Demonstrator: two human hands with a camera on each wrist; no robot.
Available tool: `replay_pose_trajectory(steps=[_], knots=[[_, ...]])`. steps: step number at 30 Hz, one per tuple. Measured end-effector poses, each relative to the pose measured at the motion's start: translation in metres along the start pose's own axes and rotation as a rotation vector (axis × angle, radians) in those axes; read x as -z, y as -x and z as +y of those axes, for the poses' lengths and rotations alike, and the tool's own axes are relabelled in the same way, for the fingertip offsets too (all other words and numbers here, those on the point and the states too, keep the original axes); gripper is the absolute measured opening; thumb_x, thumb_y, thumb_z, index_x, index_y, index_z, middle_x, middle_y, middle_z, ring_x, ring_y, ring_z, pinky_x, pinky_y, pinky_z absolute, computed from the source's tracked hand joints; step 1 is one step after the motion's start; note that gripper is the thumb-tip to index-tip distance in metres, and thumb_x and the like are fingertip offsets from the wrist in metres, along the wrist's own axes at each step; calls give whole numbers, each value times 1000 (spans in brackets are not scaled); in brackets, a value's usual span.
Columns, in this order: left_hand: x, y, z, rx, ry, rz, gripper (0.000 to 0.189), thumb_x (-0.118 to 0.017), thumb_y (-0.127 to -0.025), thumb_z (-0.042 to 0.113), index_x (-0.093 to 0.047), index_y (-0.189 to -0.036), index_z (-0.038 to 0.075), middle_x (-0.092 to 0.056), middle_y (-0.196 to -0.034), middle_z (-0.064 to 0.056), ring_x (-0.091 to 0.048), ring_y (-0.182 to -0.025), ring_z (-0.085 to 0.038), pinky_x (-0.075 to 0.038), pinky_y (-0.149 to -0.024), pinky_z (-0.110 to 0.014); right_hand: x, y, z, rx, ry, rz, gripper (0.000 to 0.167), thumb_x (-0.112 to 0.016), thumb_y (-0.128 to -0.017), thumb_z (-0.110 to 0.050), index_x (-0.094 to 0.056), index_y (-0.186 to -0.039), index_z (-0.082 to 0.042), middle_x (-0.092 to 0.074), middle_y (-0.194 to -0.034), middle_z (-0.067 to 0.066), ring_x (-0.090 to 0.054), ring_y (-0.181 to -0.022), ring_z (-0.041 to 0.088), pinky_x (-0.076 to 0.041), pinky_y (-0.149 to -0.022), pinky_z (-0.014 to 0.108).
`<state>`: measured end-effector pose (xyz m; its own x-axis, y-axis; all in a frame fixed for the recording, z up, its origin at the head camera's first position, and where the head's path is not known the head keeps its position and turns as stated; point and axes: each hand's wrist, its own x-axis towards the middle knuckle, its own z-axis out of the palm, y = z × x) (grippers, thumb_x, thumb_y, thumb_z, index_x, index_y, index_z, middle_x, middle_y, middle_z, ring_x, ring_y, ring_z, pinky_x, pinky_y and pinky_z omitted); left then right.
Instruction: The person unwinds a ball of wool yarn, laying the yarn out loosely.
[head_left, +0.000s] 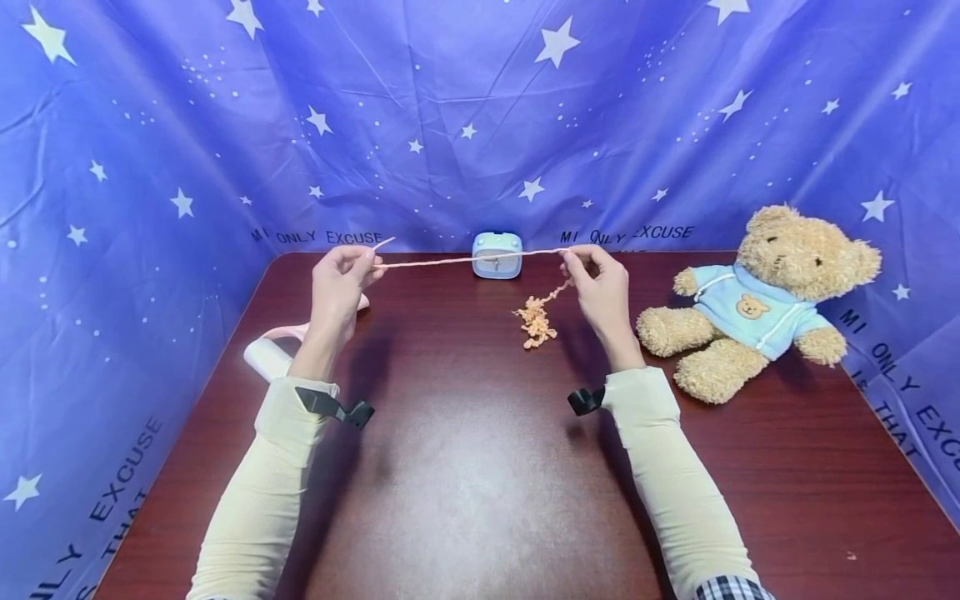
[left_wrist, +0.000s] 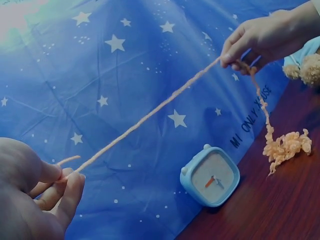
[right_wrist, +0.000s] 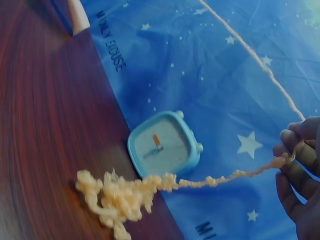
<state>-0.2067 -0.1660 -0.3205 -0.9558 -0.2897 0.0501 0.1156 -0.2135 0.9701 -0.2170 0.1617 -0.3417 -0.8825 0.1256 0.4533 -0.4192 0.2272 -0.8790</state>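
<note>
A peach-coloured strand of yarn [head_left: 435,262] is stretched nearly level between both hands, above the table. My left hand [head_left: 339,287] pinches it near one end, and a short tail pokes out past the thumb. At the other side my right hand [head_left: 602,292] pinches the strand between thumb and fingers. From the right hand a crinkled length hangs down to a tangled clump of the same yarn [head_left: 537,323]; in the right wrist view the clump [right_wrist: 122,197] looks bumpy and loosely bunched.
A light blue clock [head_left: 497,265] stands at the table's back edge, behind the strand. On the right sits a teddy bear [head_left: 757,312] in a blue hoodie. A white and pink band-like object [head_left: 270,357] lies left, partly hidden by the left arm. A starry blue curtain [head_left: 450,100] surrounds the table.
</note>
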Motion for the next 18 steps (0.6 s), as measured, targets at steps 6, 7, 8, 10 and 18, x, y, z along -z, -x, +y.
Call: replay_pose_trajectory(steps=[6, 7, 8, 10, 18], knots=[[1, -2, -3, 18, 14, -2, 22, -61, -89, -3, -59, -110, -10, -70, -80, -6, -69, -71, -11, -58, -82, -27, 16, -7, 33, -32, 81, 33, 21, -64, -92, -14, -69, -101, 4, -66, -88, 28, -59, -63, -1, -56, -62, 17], [1, -1, -4, 20, 6, -10, 25, -61, -89, -3, -58, -112, -11, -70, -80, -5, -70, -72, -11, -58, -83, -28, 18, -7, 35, -29, 112, 37, 20, -64, -91, -15, -70, -101, 2, -67, -88, 26, -59, -64, -1, -54, -62, 15], [1, -1, -5, 25, 6, -21, 25, -61, -89, -4, -58, -113, -12, -71, -80, -5, -70, -72, -11, -58, -83, -28, 20, -7, 37, -24, 148, 37, 20, -65, -91, -17, -70, -100, 0, -68, -87, 24, -58, -65, 0, -52, -62, 14], [1, -1, -8, 26, 5, -39, 26, -62, -89, -3, -57, -112, -13, -72, -81, -5, -71, -73, -11, -58, -82, -27, 23, -6, 39, -18, 223, 28, 19, -65, -91, -20, -71, -98, -3, -69, -85, 19, -56, -65, 2, -45, -59, 12], [-5, 0, -18, -25, -105, -52, 9, -68, -86, 1, -65, -94, -2, -68, -78, 0, -67, -69, -11, -60, -69, -22, 26, 0, 53, -63, 476, -113, 18, -64, -92, -23, -71, -99, -7, -69, -86, 12, -55, -76, 17, -44, -70, 24]])
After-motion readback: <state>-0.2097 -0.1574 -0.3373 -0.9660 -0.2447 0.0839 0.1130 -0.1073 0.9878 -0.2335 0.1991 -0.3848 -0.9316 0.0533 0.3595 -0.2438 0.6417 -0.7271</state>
